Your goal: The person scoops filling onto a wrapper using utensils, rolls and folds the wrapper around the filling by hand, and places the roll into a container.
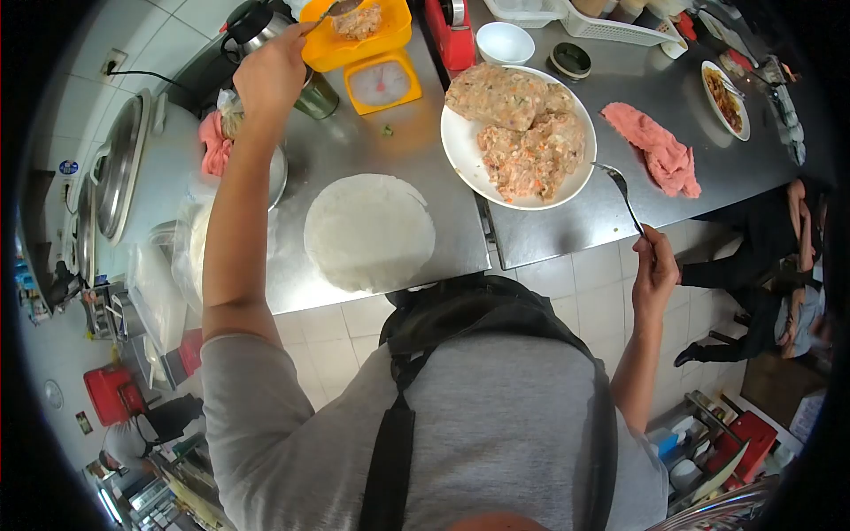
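My left hand is gripping a spoon over the tray; my right hand is gripping a fork, meat lying forward-left.

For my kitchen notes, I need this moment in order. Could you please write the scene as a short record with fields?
Left hand: holds a utensil at the orange tray
Right hand: holds a fork, tines near the plate's rim
Tray: holds some mixture
Scale: yellow, dial facing up
Plate: white, partly covered with chunky mixture
Dough: flat, round, on the steel table
Cloth: pink, crumpled, right of the plate
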Demonstrator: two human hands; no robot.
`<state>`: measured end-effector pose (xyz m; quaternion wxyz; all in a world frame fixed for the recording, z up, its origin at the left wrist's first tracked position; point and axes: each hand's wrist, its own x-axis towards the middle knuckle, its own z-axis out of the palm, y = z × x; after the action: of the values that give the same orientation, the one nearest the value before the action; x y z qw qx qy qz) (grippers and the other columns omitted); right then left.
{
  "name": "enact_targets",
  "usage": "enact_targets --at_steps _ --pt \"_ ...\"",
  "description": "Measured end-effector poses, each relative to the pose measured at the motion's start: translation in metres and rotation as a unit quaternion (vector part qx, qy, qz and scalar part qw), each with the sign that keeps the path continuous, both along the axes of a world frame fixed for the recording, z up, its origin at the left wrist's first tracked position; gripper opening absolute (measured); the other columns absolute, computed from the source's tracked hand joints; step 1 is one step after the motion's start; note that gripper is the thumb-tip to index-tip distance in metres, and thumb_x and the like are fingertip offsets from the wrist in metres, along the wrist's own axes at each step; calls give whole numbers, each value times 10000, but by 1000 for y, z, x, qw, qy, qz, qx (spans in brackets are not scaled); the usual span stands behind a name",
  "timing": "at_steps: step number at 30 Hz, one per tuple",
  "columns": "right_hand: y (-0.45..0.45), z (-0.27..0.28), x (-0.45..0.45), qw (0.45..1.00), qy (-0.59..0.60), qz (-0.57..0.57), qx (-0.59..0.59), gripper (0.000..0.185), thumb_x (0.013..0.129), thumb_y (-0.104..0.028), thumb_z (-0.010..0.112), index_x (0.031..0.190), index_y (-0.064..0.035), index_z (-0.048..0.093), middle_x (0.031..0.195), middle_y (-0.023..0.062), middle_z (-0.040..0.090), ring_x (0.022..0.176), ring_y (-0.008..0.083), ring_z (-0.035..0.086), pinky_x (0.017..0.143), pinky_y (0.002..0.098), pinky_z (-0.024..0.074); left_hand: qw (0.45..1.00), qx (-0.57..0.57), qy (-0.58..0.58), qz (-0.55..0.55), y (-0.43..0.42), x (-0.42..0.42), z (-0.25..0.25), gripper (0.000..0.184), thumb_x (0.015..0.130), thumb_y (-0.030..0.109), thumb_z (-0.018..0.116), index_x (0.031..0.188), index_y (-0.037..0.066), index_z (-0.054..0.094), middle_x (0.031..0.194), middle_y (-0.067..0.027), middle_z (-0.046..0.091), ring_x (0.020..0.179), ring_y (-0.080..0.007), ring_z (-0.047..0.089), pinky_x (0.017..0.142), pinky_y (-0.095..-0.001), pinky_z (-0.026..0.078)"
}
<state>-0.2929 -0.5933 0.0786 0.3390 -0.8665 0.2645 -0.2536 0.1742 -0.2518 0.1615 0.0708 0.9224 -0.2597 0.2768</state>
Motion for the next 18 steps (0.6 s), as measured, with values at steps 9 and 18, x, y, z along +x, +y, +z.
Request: enact_targets --at_steps 9,18 --pt "3 -2 -6 1000 -15 -7 -8 189 1045 -42 610 1198 36 689 872 7 584 809 82 529 735 216 403 998 -24 -37 -46 3 -8 7 258 986 270 634 1204 339 753 809 -96 740 725 -331 712 633 -446 549" --pt "9 4 -4 1000 4 -7 -20 184 1035 -22 608 1191 31 690 847 6 576 780 86 507 701 231 382 998 7 -49 -37 15 -6 7 291 1018 303 604 1277 367 721 1013 -38 781 837 -309 738 725 -421 581"
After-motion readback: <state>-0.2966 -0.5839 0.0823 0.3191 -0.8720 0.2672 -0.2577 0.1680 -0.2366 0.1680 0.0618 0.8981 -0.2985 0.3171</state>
